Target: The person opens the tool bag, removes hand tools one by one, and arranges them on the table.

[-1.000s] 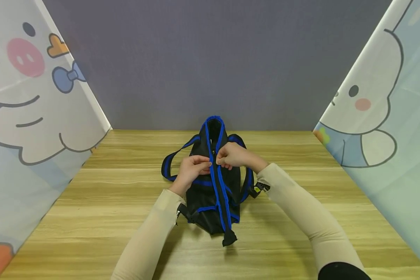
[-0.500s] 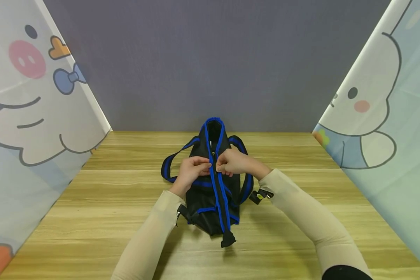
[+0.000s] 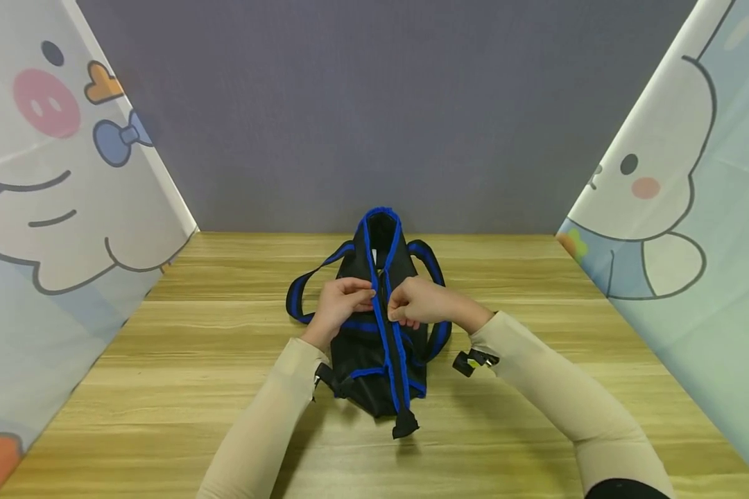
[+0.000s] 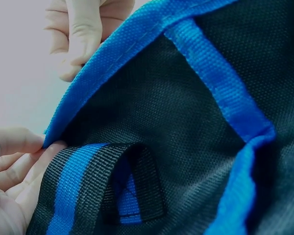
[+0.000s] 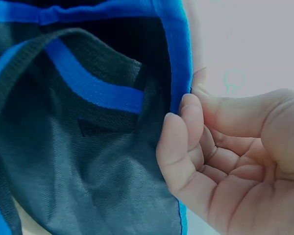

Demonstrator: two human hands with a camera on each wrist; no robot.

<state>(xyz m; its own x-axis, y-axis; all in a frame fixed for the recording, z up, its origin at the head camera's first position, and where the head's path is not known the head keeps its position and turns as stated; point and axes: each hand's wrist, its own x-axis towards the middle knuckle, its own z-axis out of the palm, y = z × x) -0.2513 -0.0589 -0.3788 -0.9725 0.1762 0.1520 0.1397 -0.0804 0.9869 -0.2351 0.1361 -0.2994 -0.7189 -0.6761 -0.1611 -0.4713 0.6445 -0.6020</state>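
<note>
A black bag [image 3: 362,360] with bright blue trim and two striped carrying handles lies in the middle of the table, its long zip running towards me. My left hand [image 3: 338,310] pinches the blue-edged left side of the zip; the left wrist view shows thumb and fingers on that trim [image 4: 103,63]. Across the zip, my right hand [image 3: 421,301] has thumb and forefinger pinched at the zip line, on what appears to be the zipper pull, hidden by the fingers. In the right wrist view these fingertips [image 5: 191,105] meet at the trim's edge. The bag's far end gapes.
One handle [image 3: 296,298] loops out to the left and the other [image 3: 440,336] to the right under my right wrist. A black end tab [image 3: 406,423] points towards me. Wooden tabletop [image 3: 162,388] surrounds the bag, with a grey panel [image 3: 381,111] behind.
My right hand has slid towards me along the zip, its wrist swinging outward to the right. The left hand and the bag have stayed almost still.
</note>
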